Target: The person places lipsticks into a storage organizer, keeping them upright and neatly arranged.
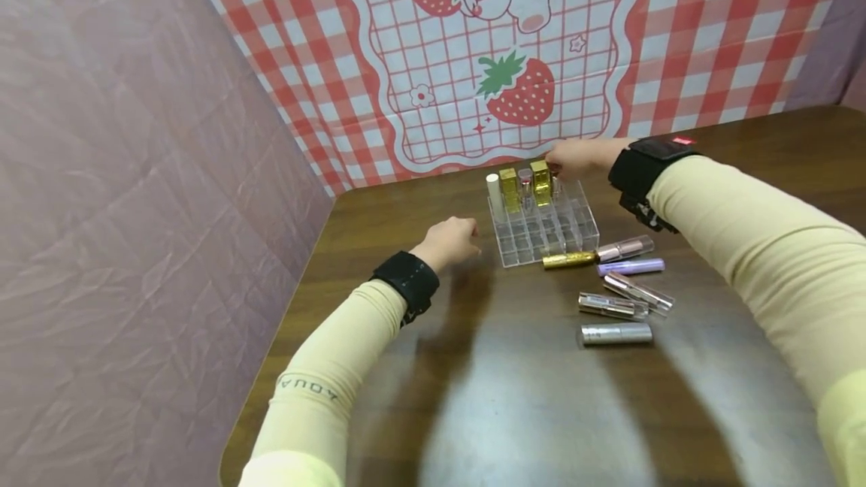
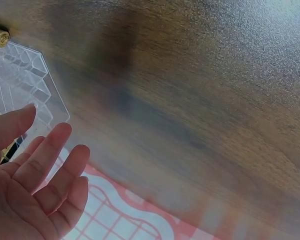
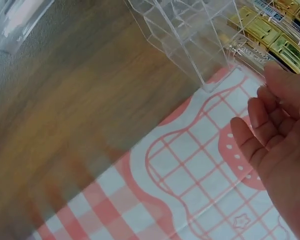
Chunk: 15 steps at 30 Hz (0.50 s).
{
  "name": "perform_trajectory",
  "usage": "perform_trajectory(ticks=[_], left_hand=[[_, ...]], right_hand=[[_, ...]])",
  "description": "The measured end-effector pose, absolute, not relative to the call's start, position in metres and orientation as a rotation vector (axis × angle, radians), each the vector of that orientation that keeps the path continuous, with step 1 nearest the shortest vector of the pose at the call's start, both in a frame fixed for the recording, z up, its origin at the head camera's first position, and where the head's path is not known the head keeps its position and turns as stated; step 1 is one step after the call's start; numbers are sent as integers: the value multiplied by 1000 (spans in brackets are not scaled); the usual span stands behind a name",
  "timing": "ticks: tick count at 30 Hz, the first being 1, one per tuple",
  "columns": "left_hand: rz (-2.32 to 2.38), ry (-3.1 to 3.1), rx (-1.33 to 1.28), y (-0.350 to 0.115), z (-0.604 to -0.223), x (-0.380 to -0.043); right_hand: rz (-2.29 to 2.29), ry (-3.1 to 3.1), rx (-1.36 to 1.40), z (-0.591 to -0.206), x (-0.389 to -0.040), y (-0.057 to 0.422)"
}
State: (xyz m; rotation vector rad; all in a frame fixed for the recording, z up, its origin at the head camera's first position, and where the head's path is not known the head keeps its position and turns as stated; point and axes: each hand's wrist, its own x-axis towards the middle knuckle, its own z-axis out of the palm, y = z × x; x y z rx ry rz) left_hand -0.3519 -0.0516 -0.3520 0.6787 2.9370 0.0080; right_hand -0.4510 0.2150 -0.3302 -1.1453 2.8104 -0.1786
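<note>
A clear lipstick organizer [image 1: 541,231] with many small compartments stands near the back of the table. Its back row holds a white tube [image 1: 495,192], two gold square-capped lipsticks and a clear-and-pink one [image 1: 525,186]. My right hand [image 1: 575,156] reaches to the back right corner, where thumb and forefinger pinch the top end of a clear lipstick tube [image 3: 247,51] standing in that row. To the left of the organizer, my left hand [image 1: 449,241] hovers over the table with relaxed, slightly bent fingers, holding nothing.
Right of and before the organizer lie a gold tube [image 1: 570,260], a pink-and-clear tube [image 1: 625,248], a purple tube [image 1: 631,267], a silver tube [image 1: 616,334] and other shiny lipsticks. A red-checked strawberry cloth [image 1: 433,126] hangs behind the table [image 1: 514,397].
</note>
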Motion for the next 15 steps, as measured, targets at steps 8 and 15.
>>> perform_trajectory(ticks=[8,15], left_hand=[[-13,2962,716,-49,-347,-343],[-16,2919,880,-22,-354,-323]], right_hand=[[-174,2845,-1107,-370,-504,229],[-116,2966,-1028,-347,-455,222]])
